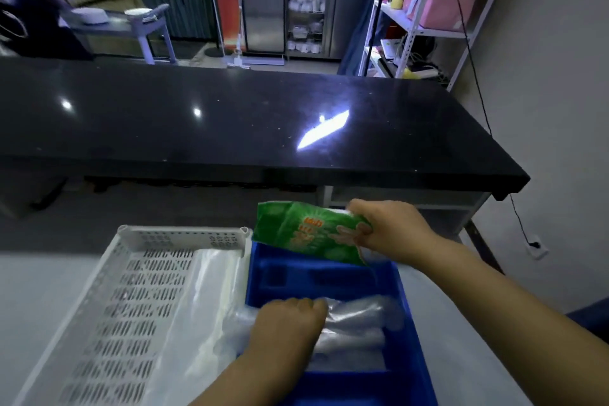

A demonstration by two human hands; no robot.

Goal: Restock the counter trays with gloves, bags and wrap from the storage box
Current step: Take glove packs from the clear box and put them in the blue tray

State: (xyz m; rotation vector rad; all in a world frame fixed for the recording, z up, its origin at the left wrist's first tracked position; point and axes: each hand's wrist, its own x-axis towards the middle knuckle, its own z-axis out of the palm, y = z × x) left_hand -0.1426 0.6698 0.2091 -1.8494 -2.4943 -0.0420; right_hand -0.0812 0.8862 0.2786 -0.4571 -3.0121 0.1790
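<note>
A blue tray [407, 333] lies in front of me on the pale counter. My right hand [389, 227] grips a green packet of gloves [308, 234] and holds it over the blue tray's far end. My left hand [286, 326] is closed on clear plastic rolls [359, 323] that lie in the tray's near half. A white perforated tray [108, 306] sits to the left, touching the blue one, with clear plastic bags [211, 300] along its right side.
A long black counter [230, 122] runs across behind the trays, with a gap below it. A white metal shelf [425, 10] with pink bags stands at the back right. Another person [29, 0] is at the far left by a grey cart [131, 26].
</note>
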